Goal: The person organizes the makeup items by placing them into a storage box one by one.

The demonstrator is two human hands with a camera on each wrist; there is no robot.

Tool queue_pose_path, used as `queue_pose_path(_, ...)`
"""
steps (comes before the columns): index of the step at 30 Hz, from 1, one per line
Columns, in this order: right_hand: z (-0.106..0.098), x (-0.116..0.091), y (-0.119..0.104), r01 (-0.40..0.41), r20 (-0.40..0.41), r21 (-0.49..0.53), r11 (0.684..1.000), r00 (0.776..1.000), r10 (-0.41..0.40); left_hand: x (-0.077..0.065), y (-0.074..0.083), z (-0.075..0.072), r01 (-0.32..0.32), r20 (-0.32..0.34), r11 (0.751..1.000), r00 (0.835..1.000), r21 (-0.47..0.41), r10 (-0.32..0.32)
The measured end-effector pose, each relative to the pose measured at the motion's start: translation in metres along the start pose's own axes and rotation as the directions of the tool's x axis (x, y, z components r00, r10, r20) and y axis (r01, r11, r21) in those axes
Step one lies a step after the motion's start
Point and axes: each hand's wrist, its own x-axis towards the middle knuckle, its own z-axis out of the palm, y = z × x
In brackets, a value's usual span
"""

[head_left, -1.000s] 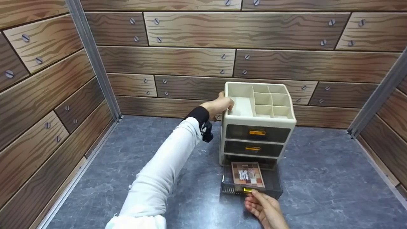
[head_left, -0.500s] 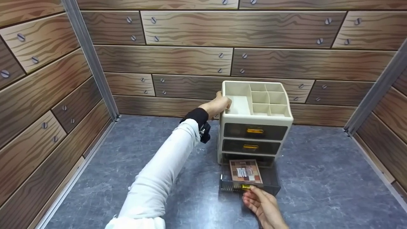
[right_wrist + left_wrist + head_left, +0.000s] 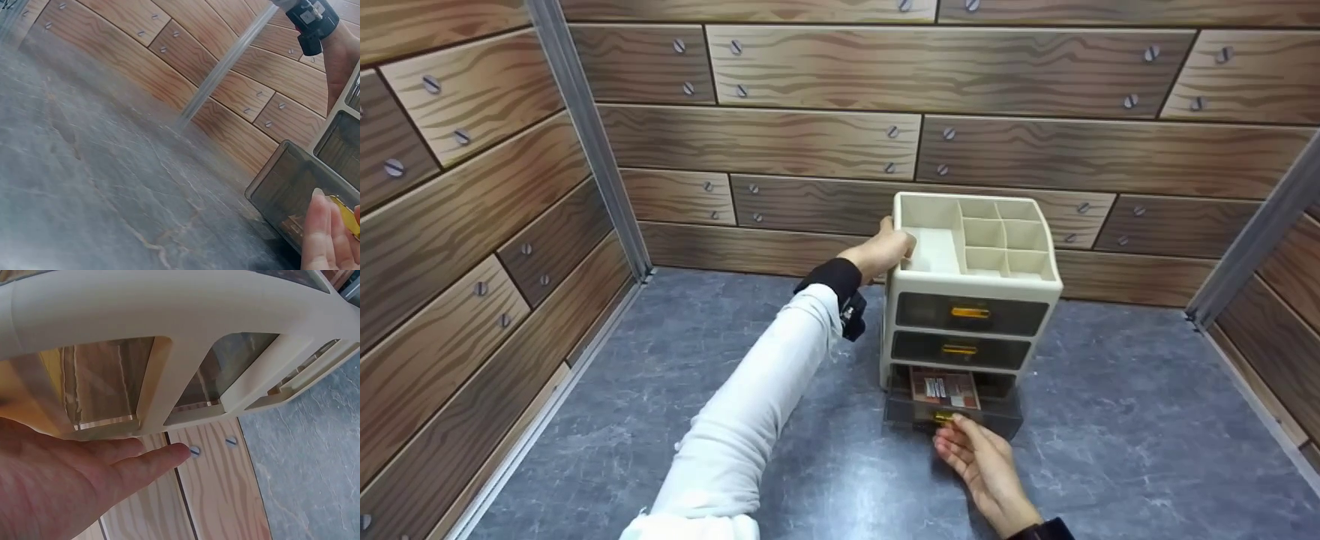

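A cream drawer organizer (image 3: 975, 283) stands on the grey floor, with dark see-through drawers and a divided top tray. My left hand (image 3: 883, 250) grips the tray's left rim; in the left wrist view its fingers (image 3: 152, 464) extend along the organizer's side. My right hand (image 3: 986, 469) pinches the yellow handle (image 3: 943, 417) of the bottom drawer (image 3: 997, 421), which sticks partway out. An eyeshadow palette (image 3: 945, 388) lies in that drawer, its back part under the drawer above. The right wrist view shows the fingertips at the handle (image 3: 344, 216).
Both upper drawers (image 3: 971, 313) are closed. Wood-plank patterned walls (image 3: 810, 142) rise behind and at both sides, with metal strips at the corners. Marbled grey floor (image 3: 1125, 405) stretches around the organizer.
The right hand has moved away from me with the handle, and the bottom drawer has slid further in, carrying the palette. The left hand has kept its hold on the rim.
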Motion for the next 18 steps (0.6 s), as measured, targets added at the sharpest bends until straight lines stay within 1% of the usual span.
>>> queue_pose_path(3,-0.001,0.003,0.001,-0.011,-0.021,-0.006,1.0,1.0,0.011,0.0,-0.003,0.003,0.01,0.006,1.0,1.0,-0.003,-0.01)
queue_pose_path(6,-0.001,0.006,0.002,-0.011,-0.018,-0.008,1.0,1.0,0.011,-0.001,-0.005,0.005,0.025,0.006,1.0,1.0,0.009,-0.025)
queue_pose_path(11,-0.001,0.016,-0.003,0.019,0.002,0.017,1.0,1.0,-0.019,-0.001,-0.005,0.007,0.01,0.021,1.0,1.0,0.023,-0.011)
queue_pose_path(15,0.003,0.025,-0.009,0.033,-0.004,0.023,0.999,0.999,-0.033,0.0,-0.003,0.005,-0.01,0.027,1.0,1.0,-0.009,0.01)
queue_pose_path(18,0.007,0.032,-0.012,0.047,0.002,0.021,0.999,0.999,-0.047,0.0,-0.002,0.003,-0.015,0.008,0.999,1.0,-0.045,0.015)
